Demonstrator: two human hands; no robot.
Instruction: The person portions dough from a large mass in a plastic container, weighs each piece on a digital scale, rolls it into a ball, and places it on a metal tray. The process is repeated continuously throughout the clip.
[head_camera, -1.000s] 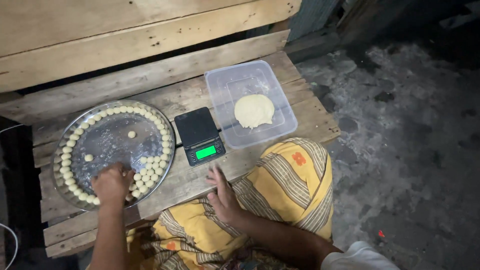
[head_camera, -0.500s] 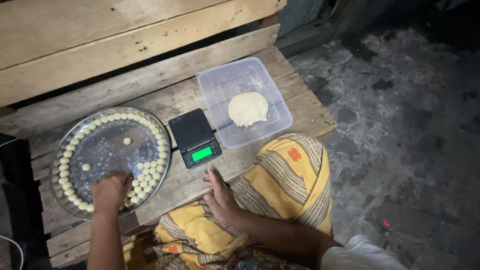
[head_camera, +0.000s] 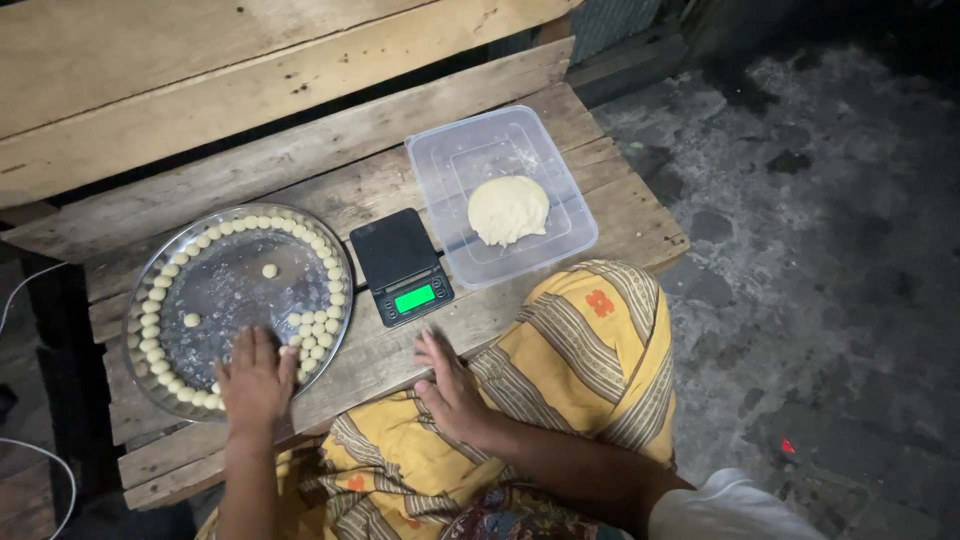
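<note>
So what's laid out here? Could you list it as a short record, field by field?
Surface: slatted wooden bench
Left hand: flat on the near edge of the round metal tray
Tray contents: small dough balls lining the rim, a few loose inside
Right hand: open, at the bench's front edge
Middle: black scale, green display lit
Right: clear plastic tub holding a dough lump

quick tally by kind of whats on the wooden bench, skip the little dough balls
round metal tray: 1
black digital scale: 1
clear plastic tub: 1
dough lump: 1
total: 4
</note>
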